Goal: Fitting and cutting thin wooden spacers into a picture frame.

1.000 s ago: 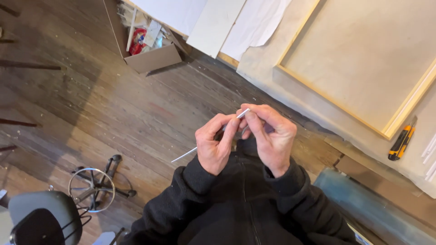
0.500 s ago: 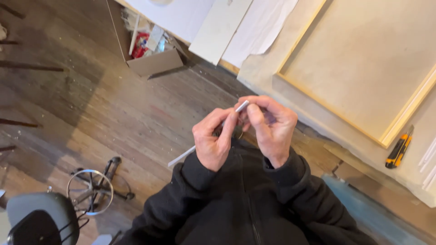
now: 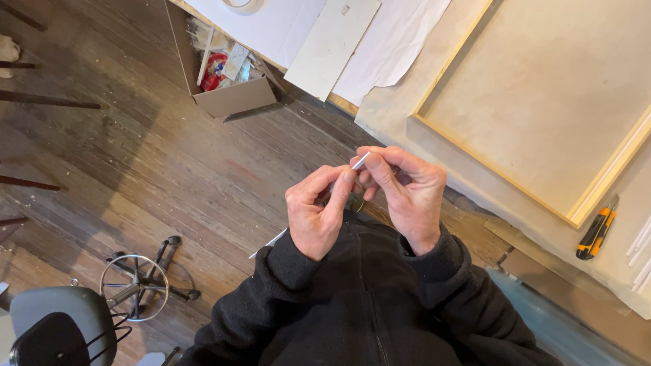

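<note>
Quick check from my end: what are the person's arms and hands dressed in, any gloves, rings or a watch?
Both arms are in long black fleece sleeves, part of a black zip-front top, with soft cuffs ending at the wrists. The left hand and right hand are bare: no gloves. No watch shows, though the cuffs cover the wrists. No ring is visible on the fingers that show.

A paper-covered bench (image 3: 397,132) carries a wooden frame (image 3: 569,210), a knife (image 3: 596,234) and, seemingly, white strips (image 3: 641,261).
</note>
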